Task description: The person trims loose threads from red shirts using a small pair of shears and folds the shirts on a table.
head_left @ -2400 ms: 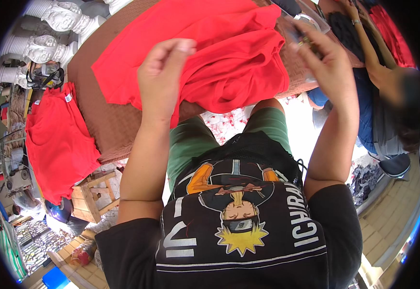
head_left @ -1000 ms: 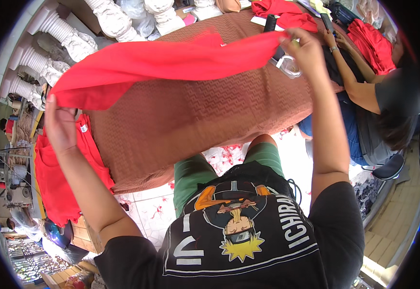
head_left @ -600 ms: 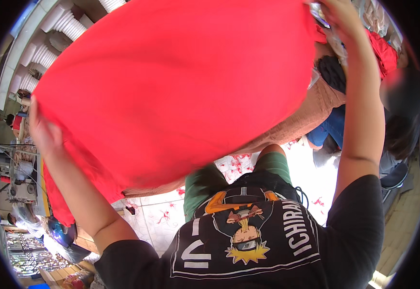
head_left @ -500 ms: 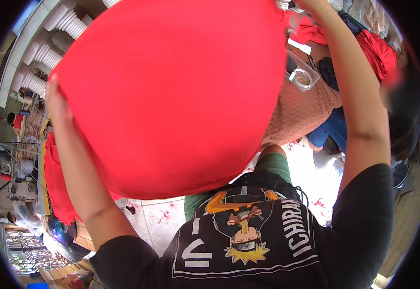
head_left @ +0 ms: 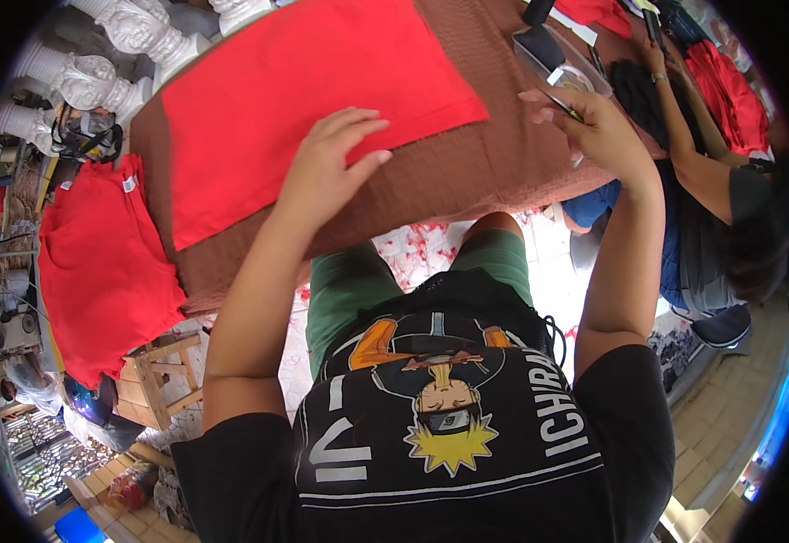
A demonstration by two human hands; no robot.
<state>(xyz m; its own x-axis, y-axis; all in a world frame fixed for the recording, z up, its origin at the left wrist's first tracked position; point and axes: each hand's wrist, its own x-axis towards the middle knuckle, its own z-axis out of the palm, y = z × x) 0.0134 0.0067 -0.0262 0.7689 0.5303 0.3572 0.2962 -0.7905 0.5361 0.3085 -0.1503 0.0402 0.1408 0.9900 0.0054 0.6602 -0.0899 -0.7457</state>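
Note:
A red cloth piece, possibly a shirt, lies spread flat on the brown cloth cover of the table. Over its near edge hovers my left hand, its fingers apart and nothing in them; whether it touches the fabric I cannot tell. My right hand is raised off the cloth's right corner, its fingers closed around a small slim dark tool, too small to name surely. Beyond that hand sits a clear plastic box with a dark item and a pale ring inside.
More red garments hang over the table's left end, above a wooden stool. White ornate columns stand along the far left. At the right sits another person holding a dark phone-like object. Red scraps litter the white floor.
The red cloth, held up in both hands before, now lies flat on the table. My hands have come down and inward, and the slim tool now shows in my right hand.

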